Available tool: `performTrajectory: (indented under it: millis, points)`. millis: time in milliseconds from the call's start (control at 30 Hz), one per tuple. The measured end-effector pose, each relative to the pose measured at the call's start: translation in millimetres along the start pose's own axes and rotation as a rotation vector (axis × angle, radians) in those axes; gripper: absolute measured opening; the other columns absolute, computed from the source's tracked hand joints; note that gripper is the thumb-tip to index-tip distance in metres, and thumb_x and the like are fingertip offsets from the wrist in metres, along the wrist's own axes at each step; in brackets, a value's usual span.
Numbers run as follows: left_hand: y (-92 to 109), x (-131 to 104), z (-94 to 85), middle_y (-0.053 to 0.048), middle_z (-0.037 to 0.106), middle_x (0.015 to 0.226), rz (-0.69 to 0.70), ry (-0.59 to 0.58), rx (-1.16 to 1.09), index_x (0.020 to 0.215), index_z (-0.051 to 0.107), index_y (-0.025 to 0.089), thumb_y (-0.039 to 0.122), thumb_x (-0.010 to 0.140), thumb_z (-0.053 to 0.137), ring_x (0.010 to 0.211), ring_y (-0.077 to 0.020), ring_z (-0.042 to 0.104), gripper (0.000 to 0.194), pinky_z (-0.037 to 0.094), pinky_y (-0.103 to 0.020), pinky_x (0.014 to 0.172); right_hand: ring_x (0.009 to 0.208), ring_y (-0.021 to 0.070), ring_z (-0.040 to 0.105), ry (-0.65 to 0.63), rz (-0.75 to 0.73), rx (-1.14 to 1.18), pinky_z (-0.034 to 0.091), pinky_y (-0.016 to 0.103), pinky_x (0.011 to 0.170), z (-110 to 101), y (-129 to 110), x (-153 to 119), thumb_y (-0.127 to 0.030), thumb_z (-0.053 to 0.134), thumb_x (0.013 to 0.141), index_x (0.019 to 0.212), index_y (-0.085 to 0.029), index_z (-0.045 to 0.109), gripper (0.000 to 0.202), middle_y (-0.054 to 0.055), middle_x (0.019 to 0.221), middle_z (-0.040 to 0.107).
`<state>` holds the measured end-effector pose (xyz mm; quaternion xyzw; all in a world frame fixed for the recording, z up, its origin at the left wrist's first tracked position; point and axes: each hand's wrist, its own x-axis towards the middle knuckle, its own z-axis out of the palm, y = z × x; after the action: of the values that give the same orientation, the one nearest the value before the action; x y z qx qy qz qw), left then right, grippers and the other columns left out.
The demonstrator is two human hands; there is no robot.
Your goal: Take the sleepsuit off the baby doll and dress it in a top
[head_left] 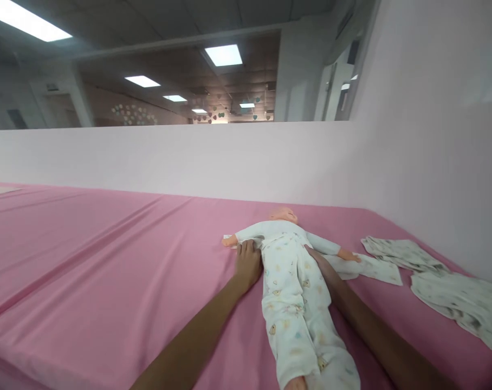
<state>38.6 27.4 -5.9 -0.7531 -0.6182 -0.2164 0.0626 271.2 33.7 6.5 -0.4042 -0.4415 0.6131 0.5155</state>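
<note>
A baby doll (284, 214) lies on its back with its head at the far end and its arms spread. It wears a plain white long-sleeved top (284, 228) and white printed baby pants (289, 281) that reach up to its waist. My left hand (248, 264) is at the left side of the waist, fingers curled at the fabric. My right hand (318, 261) grips the right side of the pants, thumb on top and the other fingers hidden. Under the doll is a white printed garment (378, 270), its sleeve stretched out to the right.
A pink sheet (108, 271) with creases covers the padded surface. Two folded printed garments lie at the right, one farther back (404, 253) and one nearer (461, 300). A white wall (168, 160) with a window above it stands behind, and another wall (441, 179) rises at the right.
</note>
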Motion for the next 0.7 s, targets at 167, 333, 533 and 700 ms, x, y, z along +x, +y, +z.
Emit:
performTrajectory:
  millis: [167,333,533,700]
  points:
    - [-3,1,3.4,-0.018,0.052,0.138,0.013,-0.048,0.005,0.122,0.060,0.015,0.022,0.100,0.046,0.125,-0.0328,0.047,0.027,0.036,-0.041,0.101,0.109,0.0293,0.071,-0.038,0.042,0.124,0.055,0.038,0.093,7,-3,-8,-0.044,0.070,0.085,0.112,-0.009,0.071,0.044,0.018,0.102,0.079]
    - [-8,5,1.7,-0.018,0.062,0.126,-0.084,-0.107,0.019,0.129,0.053,0.012,0.025,0.101,0.046,0.120,-0.0325,0.055,0.032,0.041,-0.041,0.097,0.107,0.0285,0.072,-0.018,-0.052,0.130,0.056,0.042,0.096,6,-11,-17,-0.040,0.070,0.086,0.125,-0.016,0.064,0.046,0.012,0.111,0.078]
    - [-21,12,-6.8,-0.008,0.068,0.103,-0.188,-0.175,0.081,0.109,0.064,0.014,0.030,0.103,0.051,0.091,-0.0231,0.066,0.021,0.051,-0.038,0.082,0.114,0.0289,0.070,-0.010,-0.151,0.128,0.056,0.045,0.100,-11,-22,-22,-0.040,0.074,0.083,0.127,-0.022,0.063,0.049,0.009,0.116,0.076]
    - [-75,3,-48.0,-0.011,0.072,0.101,-0.327,-0.117,0.136,0.106,0.066,0.018,0.027,0.093,0.060,0.094,-0.0289,0.068,0.017,0.050,-0.039,0.083,0.111,0.0314,0.071,0.010,-0.169,0.168,0.057,0.048,0.098,-27,-27,-26,-0.040,0.074,0.082,0.126,-0.023,0.063,0.049,0.010,0.114,0.077]
